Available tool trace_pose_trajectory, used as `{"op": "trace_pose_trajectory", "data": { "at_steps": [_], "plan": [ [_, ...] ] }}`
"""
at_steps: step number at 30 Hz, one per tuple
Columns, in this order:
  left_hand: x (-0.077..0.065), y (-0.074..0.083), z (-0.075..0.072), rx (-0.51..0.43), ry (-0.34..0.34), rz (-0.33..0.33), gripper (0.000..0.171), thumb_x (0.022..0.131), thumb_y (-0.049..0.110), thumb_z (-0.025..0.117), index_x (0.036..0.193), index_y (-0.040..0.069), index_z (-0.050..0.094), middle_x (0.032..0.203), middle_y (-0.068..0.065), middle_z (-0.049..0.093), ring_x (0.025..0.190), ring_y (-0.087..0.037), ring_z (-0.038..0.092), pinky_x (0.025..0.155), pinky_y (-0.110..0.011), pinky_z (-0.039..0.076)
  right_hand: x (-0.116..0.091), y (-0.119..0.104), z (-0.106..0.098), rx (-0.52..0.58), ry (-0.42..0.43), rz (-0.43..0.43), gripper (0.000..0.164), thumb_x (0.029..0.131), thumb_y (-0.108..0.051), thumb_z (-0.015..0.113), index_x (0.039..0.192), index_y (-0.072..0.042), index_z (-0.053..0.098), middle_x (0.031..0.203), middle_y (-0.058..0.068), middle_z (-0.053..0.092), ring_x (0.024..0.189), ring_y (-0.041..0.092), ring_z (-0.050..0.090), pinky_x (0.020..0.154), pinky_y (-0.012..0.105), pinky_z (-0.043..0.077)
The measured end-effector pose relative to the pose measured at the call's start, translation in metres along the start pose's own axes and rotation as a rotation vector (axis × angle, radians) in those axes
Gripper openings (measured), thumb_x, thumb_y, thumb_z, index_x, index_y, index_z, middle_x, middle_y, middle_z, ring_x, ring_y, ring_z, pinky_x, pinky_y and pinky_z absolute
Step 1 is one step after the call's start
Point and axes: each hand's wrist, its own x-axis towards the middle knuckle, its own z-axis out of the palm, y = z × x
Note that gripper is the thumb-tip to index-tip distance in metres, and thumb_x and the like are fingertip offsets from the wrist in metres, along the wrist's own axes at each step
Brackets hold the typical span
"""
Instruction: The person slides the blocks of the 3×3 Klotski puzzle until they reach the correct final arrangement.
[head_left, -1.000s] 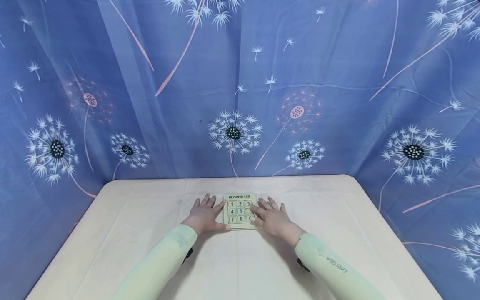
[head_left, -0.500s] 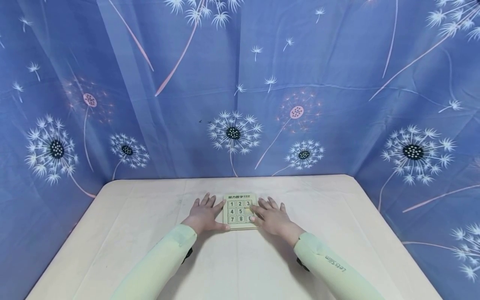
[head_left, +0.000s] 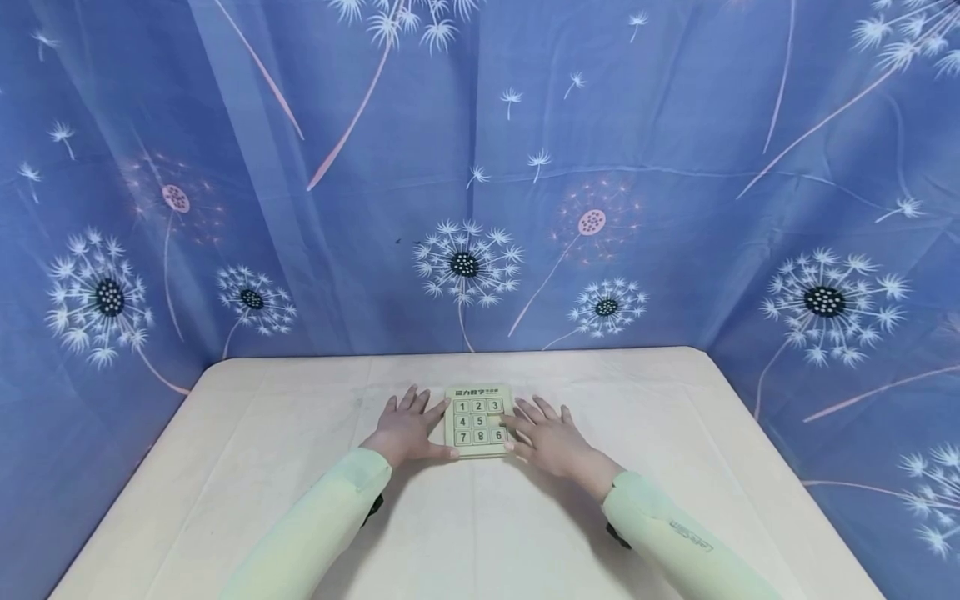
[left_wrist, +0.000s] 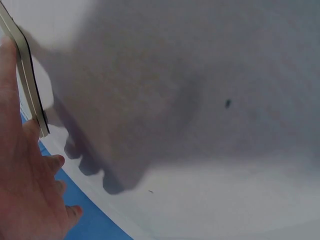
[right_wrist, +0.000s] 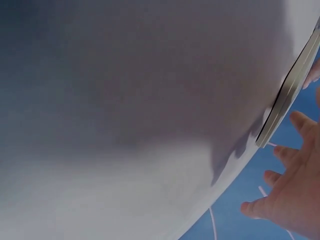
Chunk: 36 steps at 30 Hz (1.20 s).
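Note:
A pale yellow-green number slide puzzle [head_left: 478, 452] lies flat on the table. Its tiles read 1, 2, 3 on top, 4 and 5 in the middle row, and 7, 8, 6 below; the middle row's right slot is vacant. Along the puzzle's left side rests my left hand [head_left: 405, 431], fingers spread, with the index tip at the upper edge and the thumb at the lower corner. My right hand [head_left: 553, 437] is spread at the right side, its index tip near the vacant slot and its thumb by the 6 tile. Contact there is hard to tell.
The table [head_left: 315, 517] has a pale cover, and its far edge lies just behind the puzzle. A blue curtain [head_left: 360, 275] with dandelion prints encloses the back and both sides.
My right hand has drawn slightly right, and its thumb has come off the lower right tile, so the 6 shows fully. The left hand stays at the puzzle's side. The head view shifts slightly.

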Motion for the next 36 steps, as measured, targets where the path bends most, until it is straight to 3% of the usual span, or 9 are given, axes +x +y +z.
{"op": "trace_pose_trajectory", "data": {
  "at_steps": [13, 25, 36],
  "plan": [
    [0.000, 0.001, 0.002, 0.004, -0.001, -0.001, 0.097, 0.085, 0.075, 0.063, 0.162, 0.027, 0.031, 0.170, -0.017, 0.025, 0.161, -0.040, 0.013, 0.131, -0.062, 0.015, -0.024, -0.007, 0.000, 0.015, -0.006, -0.016, 0.055, 0.105, -0.048, 0.050, 0.152, -0.020, 0.050, 0.168, 0.015, 0.033, 0.156, 0.048, 0.023, 0.118, 0.081, 0.018],
    [0.001, 0.001, 0.001, 0.013, 0.000, 0.000, 0.097, 0.085, 0.076, 0.062, 0.162, 0.027, 0.031, 0.170, -0.017, 0.025, 0.161, -0.040, 0.013, 0.131, -0.061, 0.015, -0.034, -0.013, 0.003, 0.011, 0.001, -0.017, 0.053, 0.104, -0.047, 0.051, 0.149, -0.019, 0.054, 0.165, 0.016, 0.038, 0.155, 0.048, 0.027, 0.117, 0.081, 0.020],
    [0.001, 0.000, 0.000, 0.018, 0.001, -0.007, 0.097, 0.085, 0.075, 0.062, 0.163, 0.028, 0.030, 0.171, -0.016, 0.025, 0.162, -0.039, 0.012, 0.131, -0.061, 0.016, -0.033, -0.027, 0.001, 0.001, -0.001, 0.066, 0.055, 0.102, -0.051, 0.055, 0.147, -0.019, 0.056, 0.165, 0.013, 0.039, 0.156, 0.045, 0.025, 0.121, 0.078, 0.018]
  ]
}}
